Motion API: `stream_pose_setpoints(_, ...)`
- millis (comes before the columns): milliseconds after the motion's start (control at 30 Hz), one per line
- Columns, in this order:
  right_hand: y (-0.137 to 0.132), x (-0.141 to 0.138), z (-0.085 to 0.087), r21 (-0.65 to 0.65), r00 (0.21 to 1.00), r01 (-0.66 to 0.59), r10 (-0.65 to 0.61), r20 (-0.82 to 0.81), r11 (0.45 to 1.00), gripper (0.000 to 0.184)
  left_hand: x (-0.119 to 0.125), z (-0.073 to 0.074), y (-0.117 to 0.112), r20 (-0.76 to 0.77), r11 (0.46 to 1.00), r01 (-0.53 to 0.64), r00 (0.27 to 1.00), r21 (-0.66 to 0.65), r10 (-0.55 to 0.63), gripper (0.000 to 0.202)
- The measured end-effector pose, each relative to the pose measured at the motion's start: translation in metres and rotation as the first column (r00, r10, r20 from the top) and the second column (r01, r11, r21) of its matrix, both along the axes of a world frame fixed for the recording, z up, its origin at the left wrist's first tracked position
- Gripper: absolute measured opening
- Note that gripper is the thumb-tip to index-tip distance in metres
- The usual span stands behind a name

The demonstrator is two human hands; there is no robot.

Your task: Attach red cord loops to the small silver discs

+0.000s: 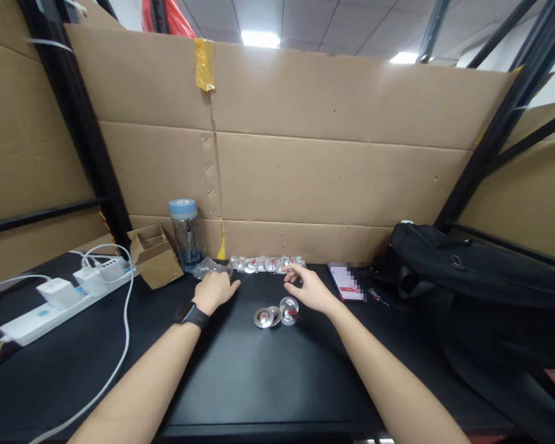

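Note:
My left hand [218, 288] rests on the black table [240, 382], fingers curled down against a clear plastic bag [206, 266] at the table's back. A black watch sits on that wrist. My right hand [308, 287] reaches toward a row of bagged shiny metal discs [263, 264] along the cardboard wall, fingers spread and slightly bent, its tips at the row's right end. Three loose round metal pieces [276, 314] with red centres lie on the table between my hands, nearer the right one.
A blue-lidded clear bottle [185, 231] and a small open cardboard box [155, 254] stand at the back left. A white power strip [60, 296] with plugs and cables lies far left. A red-edged card [348, 281] and a black backpack [472, 271] lie right. Cardboard walls surround the table.

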State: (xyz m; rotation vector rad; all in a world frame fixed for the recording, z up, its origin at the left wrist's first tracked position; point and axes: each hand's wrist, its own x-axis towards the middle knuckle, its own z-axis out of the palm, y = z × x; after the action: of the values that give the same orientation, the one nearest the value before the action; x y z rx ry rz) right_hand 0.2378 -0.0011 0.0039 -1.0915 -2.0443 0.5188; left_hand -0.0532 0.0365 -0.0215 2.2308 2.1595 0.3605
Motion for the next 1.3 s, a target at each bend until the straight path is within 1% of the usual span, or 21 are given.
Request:
stream_pose_setpoints(67,0.001,0.002,-0.001,0.016,1.0,0.009,-0.009,0.02,1.0,0.03,0.005,-0.004,-0.002,-0.027,1.0,0.006,1.0,-0.011,-0.007,0.056)
stream_pose_setpoints(133,0.004,0.004,-0.003,0.04,0.998,0.025,-0.027,0.059,0.999,0.027,0.009,-0.007,-0.002,-0.073,1.0,-0.013,0.997,-0.02,0.011,0.062)
stream_pose_setpoints(233,0.011,0.01,-0.01,0.083,0.977,0.101,-0.115,0.181,0.991,0.025,0.008,-0.008,-0.001,-0.138,0.997,-0.065,0.989,-0.029,0.06,0.066)
stream_pose_setpoints(367,0.023,0.02,-0.022,0.131,0.893,0.223,-0.257,0.37,0.966,0.03,-0.003,-0.005,0.003,-0.177,0.995,-0.102,0.979,-0.017,0.097,0.061)
stream_pose_setpoints(467,0.034,0.024,-0.032,0.151,0.848,0.265,-0.305,0.434,0.952,0.041,-0.008,-0.003,0.004,-0.183,0.995,-0.094,0.978,0.018,0.096,0.052)
stream_pose_setpoints(600,0.049,0.026,-0.044,0.108,0.829,0.285,-0.302,0.472,0.952,0.06,-0.003,0.0,0.001,-0.181,0.997,-0.056,0.981,0.056,0.065,0.041)
stream_pose_setpoints(667,0.055,0.026,-0.048,0.075,0.824,0.296,-0.295,0.484,0.952,0.065,0.001,0.001,-0.002,-0.181,0.998,-0.028,0.983,0.059,0.039,0.038)
stream_pose_setpoints(733,0.058,0.027,-0.05,0.06,0.823,0.307,-0.296,0.485,0.95,0.065,0.003,0.003,-0.004,-0.17,0.998,-0.008,0.985,0.063,0.019,0.038)
stream_pose_setpoints(800,0.058,0.027,-0.051,0.069,0.826,0.313,-0.308,0.473,0.947,0.063,0.003,0.006,-0.005,-0.134,0.996,-0.011,0.991,0.087,0.022,0.043)
stream_pose_setpoints(867,0.058,0.027,-0.051,0.09,0.828,0.319,-0.324,0.457,0.943,0.062,0.003,0.007,-0.005,-0.081,0.992,-0.027,0.996,0.126,0.037,0.047)
stream_pose_setpoints(933,0.059,0.026,-0.051,0.105,0.825,0.332,-0.343,0.449,0.937,0.064,0.001,0.007,-0.003,-0.038,0.987,-0.049,0.998,0.153,0.055,0.046)
stream_pose_setpoints(1067,0.061,0.026,-0.053,0.086,0.812,0.356,-0.354,0.464,0.931,0.067,-0.003,0.003,0.003,-0.015,0.978,-0.103,0.994,0.18,0.107,0.05)
stream_pose_setpoints(1100,0.062,0.026,-0.053,0.079,0.813,0.358,-0.352,0.465,0.931,0.067,-0.005,0.003,0.004,-0.02,0.976,-0.108,0.993,0.192,0.114,0.05)
stream_pose_setpoints(1167,0.063,0.027,-0.054,0.069,0.815,0.36,-0.35,0.462,0.93,0.066,-0.008,0.005,0.006,-0.052,0.967,-0.085,0.994,0.24,0.101,0.044)
stream_pose_setpoints(1233,0.063,0.028,-0.055,0.063,0.816,0.364,-0.351,0.46,0.929,0.065,-0.01,0.009,0.006,-0.123,0.946,-0.019,0.99,0.325,0.063,0.036)
stream_pose_setpoints(1300,0.062,0.029,-0.054,0.058,0.813,0.372,-0.355,0.462,0.926,0.065,-0.011,0.013,0.006,-0.199,0.916,0.051,0.979,0.399,0.032,0.036)
